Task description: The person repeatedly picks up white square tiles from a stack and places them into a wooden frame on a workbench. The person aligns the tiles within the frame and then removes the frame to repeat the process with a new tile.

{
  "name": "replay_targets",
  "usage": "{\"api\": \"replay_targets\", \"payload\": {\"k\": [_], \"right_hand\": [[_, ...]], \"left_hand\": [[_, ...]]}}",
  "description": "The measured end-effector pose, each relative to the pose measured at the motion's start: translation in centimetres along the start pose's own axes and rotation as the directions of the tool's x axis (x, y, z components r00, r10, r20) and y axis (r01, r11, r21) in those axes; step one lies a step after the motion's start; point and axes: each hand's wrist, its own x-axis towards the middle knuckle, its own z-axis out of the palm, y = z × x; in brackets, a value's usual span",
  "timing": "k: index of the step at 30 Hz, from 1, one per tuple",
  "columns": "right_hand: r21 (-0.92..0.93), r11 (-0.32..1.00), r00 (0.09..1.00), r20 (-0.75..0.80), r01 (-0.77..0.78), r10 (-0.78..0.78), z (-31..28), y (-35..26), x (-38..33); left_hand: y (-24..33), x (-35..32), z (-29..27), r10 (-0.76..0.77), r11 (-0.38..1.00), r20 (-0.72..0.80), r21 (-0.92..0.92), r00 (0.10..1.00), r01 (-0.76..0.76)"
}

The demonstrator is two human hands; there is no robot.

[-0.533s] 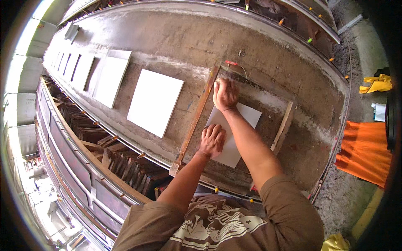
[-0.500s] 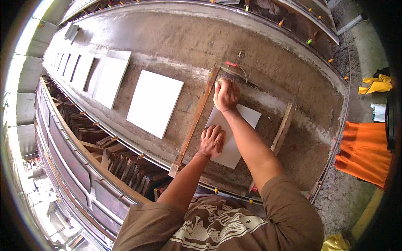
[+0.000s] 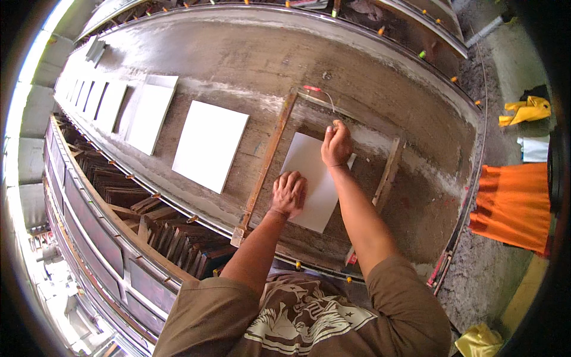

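A white sheet (image 3: 318, 199) lies flat on the long table, inside a wooden frame (image 3: 270, 156). My left hand (image 3: 289, 194) rests on the sheet's left part, its bent fingers a little apart and nothing visibly gripped. Over the sheet's far right part is my right hand (image 3: 337, 144), its fingers curled closed. Whether something small sits in that grip cannot be made out. A thin curved wire or cord runs from a red piece (image 3: 312, 88) at the frame's far corner toward the right hand.
A white square panel (image 3: 211, 146) lies left of the frame, and several more run toward the table's far left. Below the table's near edge, a shelf holds dark thin boards (image 3: 178, 244). Orange cloth (image 3: 511, 205) and yellow gloves (image 3: 526, 110) hang at the right.
My right hand has moved rightward across the far part of the sheet, baring its far left corner. The left hand stays on the sheet. The whole view has shifted slightly.
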Motion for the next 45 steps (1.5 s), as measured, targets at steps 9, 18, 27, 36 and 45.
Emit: {"api": "replay_targets", "payload": {"k": [9,18,27,36,45], "right_hand": [[-0.089,0.996,0.992,0.119,-0.017,0.028,-7.0,-3.3,-8.3],[-0.065,0.996,0.996,0.070,0.056,-0.052,-7.9,-5.4,-15.3],[-0.212,0.970,0.989,0.115,0.116,-0.094,-8.1,-6.0,-16.4],[-0.298,0.950,0.996,-0.039,-0.091,0.084,-13.2,-7.2,-17.3],[-0.567,0.702,0.891,-0.146,-0.432,0.430,-22.5,-3.5,-20.0]], "left_hand": [[-0.5,0.1,-0.1,0.004,1.000,0.010,-0.029,1.000,-0.004],[-0.8,-0.3,0.6,0.018,0.995,0.005,-0.100,1.000,-0.017],[-1.1,-0.5,0.8,0.098,0.973,0.016,-0.211,0.995,-0.093],[-0.5,0.0,-3.2,0.114,0.908,0.051,-0.411,0.992,-0.084],[-5.8,-4.3,-10.6,0.073,0.971,-0.073,-0.225,0.995,-0.087]]}}
